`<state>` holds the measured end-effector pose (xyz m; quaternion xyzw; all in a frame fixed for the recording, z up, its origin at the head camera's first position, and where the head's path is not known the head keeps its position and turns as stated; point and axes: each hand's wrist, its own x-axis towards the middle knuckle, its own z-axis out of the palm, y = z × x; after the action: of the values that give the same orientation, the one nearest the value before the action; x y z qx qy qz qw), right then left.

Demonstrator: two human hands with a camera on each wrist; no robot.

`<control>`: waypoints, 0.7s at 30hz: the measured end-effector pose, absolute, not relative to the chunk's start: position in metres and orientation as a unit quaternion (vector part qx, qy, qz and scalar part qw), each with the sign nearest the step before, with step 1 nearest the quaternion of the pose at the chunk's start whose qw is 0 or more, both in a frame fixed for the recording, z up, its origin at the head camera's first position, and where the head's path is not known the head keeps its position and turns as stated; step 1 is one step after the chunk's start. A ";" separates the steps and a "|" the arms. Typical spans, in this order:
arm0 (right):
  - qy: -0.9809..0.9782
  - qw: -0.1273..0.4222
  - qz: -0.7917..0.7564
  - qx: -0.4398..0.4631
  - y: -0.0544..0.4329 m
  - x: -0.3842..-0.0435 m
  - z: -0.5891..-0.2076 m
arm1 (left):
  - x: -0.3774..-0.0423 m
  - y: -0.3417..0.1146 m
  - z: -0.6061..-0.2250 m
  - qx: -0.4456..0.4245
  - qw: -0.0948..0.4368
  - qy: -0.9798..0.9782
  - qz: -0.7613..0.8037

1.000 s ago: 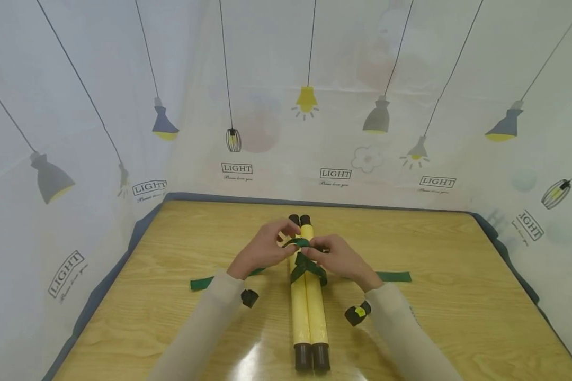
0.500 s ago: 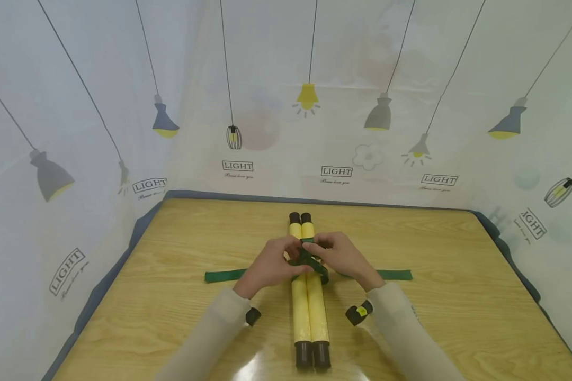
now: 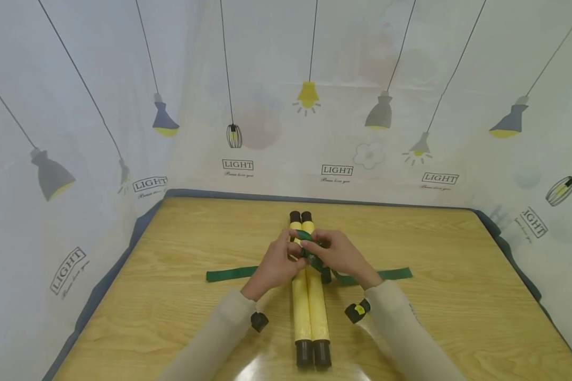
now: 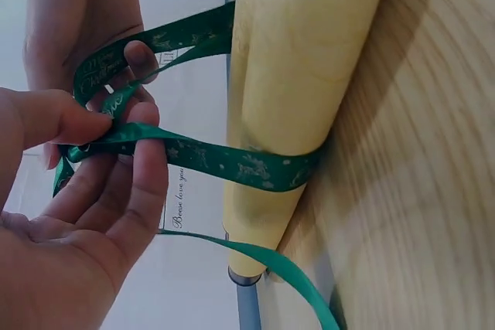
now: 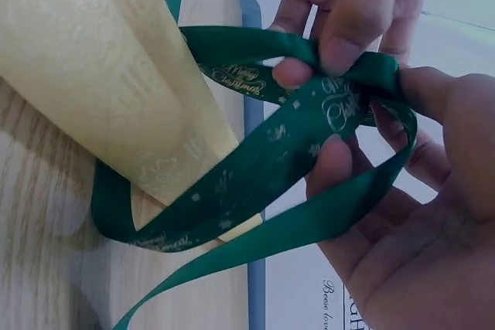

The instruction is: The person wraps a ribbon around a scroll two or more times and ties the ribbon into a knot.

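Note:
Two pale yellow rolls (image 3: 310, 312) with dark brown end caps lie side by side on the table, pointing away from me. A green ribbon (image 5: 247, 168) with white printed lettering is wrapped round them. Above the rolls, my left hand (image 3: 277, 264) pinches the ribbon between thumb and fingers. Close beside it, my right hand (image 3: 339, 254) pinches another part of the ribbon. Loops of ribbon cross between the two hands, and fingers hide part of the crossing. One ribbon tail (image 3: 231, 273) stretches out to the left, the other tail (image 3: 394, 274) to the right.
The wooden table (image 3: 171, 328) carries the rolls at its middle. A white sheet (image 3: 286, 143) printed with hanging lamps stands behind it and along both sides. Small black wrist devices show below the left sleeve (image 3: 226, 312) and the right sleeve (image 3: 393, 307).
My left hand has come down over the ribbon crossing, then risen again towards my right hand. The left ribbon tail has been drawn inwards. My right hand has barely moved.

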<state>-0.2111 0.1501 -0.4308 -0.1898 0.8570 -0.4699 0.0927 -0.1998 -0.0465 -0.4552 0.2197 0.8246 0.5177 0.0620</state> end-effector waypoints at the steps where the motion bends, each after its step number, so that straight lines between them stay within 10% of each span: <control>1: 0.857 0.094 -0.469 -0.190 0.150 -0.211 -0.431 | -0.200 -0.047 -0.455 0.221 0.058 0.823 0.520; 14: 0.846 0.149 -0.466 -0.212 0.152 -0.210 -0.429 | -0.198 -0.051 -0.450 0.284 0.001 0.835 0.471; 21: 0.860 0.077 -0.452 -0.224 0.154 -0.209 -0.429 | -0.198 -0.053 -0.451 0.254 -0.001 0.832 0.494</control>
<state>-0.2086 0.1541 -0.4289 -0.2245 0.8598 -0.4523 0.0767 -0.1980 -0.0529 -0.4507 0.2537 0.8319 0.4935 -0.0008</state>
